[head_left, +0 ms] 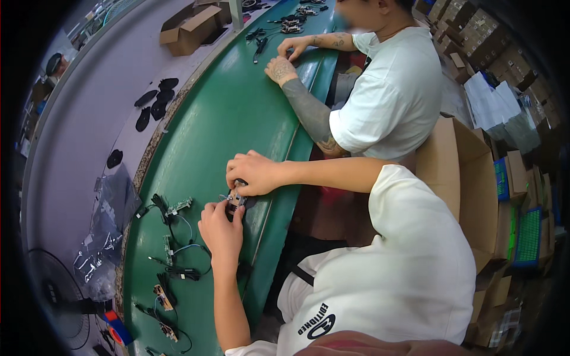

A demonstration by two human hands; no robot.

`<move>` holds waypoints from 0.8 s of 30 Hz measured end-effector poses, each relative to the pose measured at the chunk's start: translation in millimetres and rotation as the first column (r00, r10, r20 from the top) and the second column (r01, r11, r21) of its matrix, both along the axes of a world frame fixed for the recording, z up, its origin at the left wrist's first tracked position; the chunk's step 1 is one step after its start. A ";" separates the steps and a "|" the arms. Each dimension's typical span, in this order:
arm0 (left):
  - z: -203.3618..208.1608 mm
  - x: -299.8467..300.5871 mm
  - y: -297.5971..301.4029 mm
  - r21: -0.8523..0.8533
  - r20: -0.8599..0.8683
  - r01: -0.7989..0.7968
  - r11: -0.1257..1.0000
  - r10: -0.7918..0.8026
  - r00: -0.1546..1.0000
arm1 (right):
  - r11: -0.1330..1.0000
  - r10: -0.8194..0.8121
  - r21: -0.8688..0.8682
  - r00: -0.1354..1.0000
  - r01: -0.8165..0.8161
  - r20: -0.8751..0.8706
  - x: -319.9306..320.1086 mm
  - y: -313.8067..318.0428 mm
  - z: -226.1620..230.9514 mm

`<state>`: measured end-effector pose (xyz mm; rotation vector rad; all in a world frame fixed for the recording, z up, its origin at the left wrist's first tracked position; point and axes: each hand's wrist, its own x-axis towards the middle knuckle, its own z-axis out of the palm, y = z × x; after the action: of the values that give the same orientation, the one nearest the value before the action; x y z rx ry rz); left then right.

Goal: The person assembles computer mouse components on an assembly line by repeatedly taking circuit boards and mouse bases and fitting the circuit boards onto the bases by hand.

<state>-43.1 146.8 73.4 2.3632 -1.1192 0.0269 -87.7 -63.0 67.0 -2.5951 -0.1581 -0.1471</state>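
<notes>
Circuit assembly (236, 200), small and compact, tan with silvery parts and dark edges, held over the smooth, glossy green worktop (196, 142). Left hand (222, 228) pinches its near end between thumb and fingers; right hand (255, 173) curls around the opposite end. Visible part runs between the hands; fingers hide its full long axis and facing.

Your surface (219, 118) is long, green and a bit shiny. On its left side, near your left arm, lie two small green boards (168, 249), some tan boards (164, 298) and black cords (183, 273). Toward the far end lie more little boards (292, 25) with dark cords (260, 48).
</notes>
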 end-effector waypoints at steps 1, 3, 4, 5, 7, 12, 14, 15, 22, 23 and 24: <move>0.4 -0.1 -0.2 -0.007 -0.022 0.007 1.000 -0.007 1.000 | 1.000 -0.003 0.003 1.000 0.003 0.005 -1.5 -0.9 0.2; -1.4 1.2 0.7 -0.014 -0.020 0.028 0.999 -0.029 0.999 | 0.999 0.001 0.037 1.000 -0.002 0.008 -8.0 -4.6 0.1; 0.2 5.1 0.8 -0.015 -0.013 0.027 1.000 -0.027 1.000 | 0.997 0.010 0.074 1.000 -0.011 0.003 -8.2 -6.5 -0.5; 2.4 10.1 1.2 0.001 -0.023 0.058 0.998 -0.058 0.998 | 0.997 0.007 0.078 1.000 -0.005 -0.028 -5.4 -8.1 -1.4; 8.2 11.4 2.2 0.050 -0.070 0.086 0.995 -0.083 0.994 | 0.998 0.010 0.057 0.998 -0.007 -0.063 0.1 -5.7 2.4; 7.2 2.5 2.4 0.010 -0.137 0.027 1.000 -0.025 0.990 | 0.996 0.053 0.084 0.980 -0.037 -0.190 8.2 -10.3 9.8; 8.1 3.2 2.6 -0.014 -0.145 0.026 1.000 -0.028 0.989 | 0.986 0.093 0.148 0.991 -0.078 -0.092 -1.0 -19.4 3.3; 2.9 1.8 3.7 -0.040 -0.107 0.029 0.999 -0.033 0.994 | 0.981 0.070 0.183 0.995 -0.057 -0.065 -9.9 -19.0 -0.9; -1.1 -9.8 -0.9 -0.041 -0.150 -0.011 0.999 0.005 0.989 | 0.969 -0.051 0.246 0.996 0.031 0.076 -29.5 -8.8 -16.9; 0.3 -8.8 -1.2 -0.044 -0.153 0.001 0.999 -0.008 0.988 | 0.970 -0.005 0.244 0.996 -0.018 0.092 -31.8 -12.1 -15.6; 3.2 -6.7 0.0 -0.047 -0.146 0.004 0.999 -0.011 0.989 | 0.967 0.052 0.241 0.993 -0.077 0.109 -31.5 -14.6 -14.2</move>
<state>-49.8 146.8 76.6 2.2796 -1.0455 -0.1201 -119.3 -77.6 52.8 -2.3339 -0.2456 -0.2587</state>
